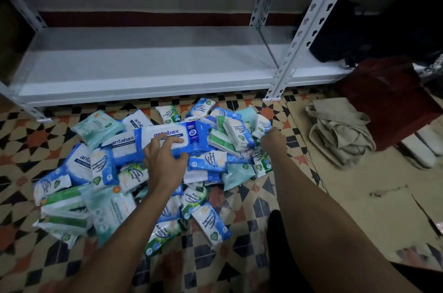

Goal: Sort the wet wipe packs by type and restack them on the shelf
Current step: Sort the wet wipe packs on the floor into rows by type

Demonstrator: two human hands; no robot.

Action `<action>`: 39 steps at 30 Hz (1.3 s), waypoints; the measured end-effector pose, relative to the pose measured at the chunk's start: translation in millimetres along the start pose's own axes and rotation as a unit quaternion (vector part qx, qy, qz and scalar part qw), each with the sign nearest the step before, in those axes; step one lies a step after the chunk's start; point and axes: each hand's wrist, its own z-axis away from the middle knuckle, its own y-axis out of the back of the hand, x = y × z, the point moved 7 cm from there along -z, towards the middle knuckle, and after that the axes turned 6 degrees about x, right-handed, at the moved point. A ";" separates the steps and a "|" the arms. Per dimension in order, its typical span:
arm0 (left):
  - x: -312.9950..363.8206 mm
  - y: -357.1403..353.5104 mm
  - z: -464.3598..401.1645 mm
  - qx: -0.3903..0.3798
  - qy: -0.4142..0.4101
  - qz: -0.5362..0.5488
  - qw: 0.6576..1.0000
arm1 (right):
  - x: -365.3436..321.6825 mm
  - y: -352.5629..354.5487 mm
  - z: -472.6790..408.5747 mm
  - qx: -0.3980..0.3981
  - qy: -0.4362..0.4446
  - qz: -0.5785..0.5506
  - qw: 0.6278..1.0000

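A heap of wet wipe packs (119,199) in blue, green and pale teal lies on the patterned floor in front of a white metal shelf (148,69) whose bottom board is bare. My left hand (165,158) grips the near edge of a large blue antabax pack (175,137) on top of the heap, fingers over its lid and thumb below. My right hand (273,141) reaches into the right side of the heap among small blue and green packs (239,134); its fingers are hidden, so what it holds cannot be told.
A beige cloth bag (340,132) lies on flattened cardboard (374,199) to the right. Behind it stand a dark red bag (388,96) and a black bag (359,29) on the neighbouring shelf. White shoes (426,146) sit at the far right.
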 end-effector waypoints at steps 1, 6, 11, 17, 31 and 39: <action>0.8 -1.0 0.8 0.000 0.002 -0.001 1.000 | 3.0 0.4 -3.5 -0.002 -0.010 -0.009 1.000; -6.9 -7.2 4.8 0.002 0.013 0.019 1.000 | 13.8 -2.6 -13.6 -0.005 -0.007 0.008 1.000; -8.2 -9.5 10.2 0.010 0.000 0.063 0.998 | 2.9 -6.6 -13.4 -0.040 0.079 0.054 0.995; -14.2 -13.4 15.7 -0.017 0.020 0.133 0.991 | -5.7 -13.4 -12.2 -0.049 0.091 0.103 0.989; -28.3 -22.5 22.2 -0.077 0.041 0.120 0.989 | 1.6 -27.8 24.8 0.035 0.010 -0.115 0.993; 9.5 -46.1 21.8 -0.099 -0.050 0.077 0.991 | 10.9 -23.9 17.9 0.030 -0.064 -0.221 0.973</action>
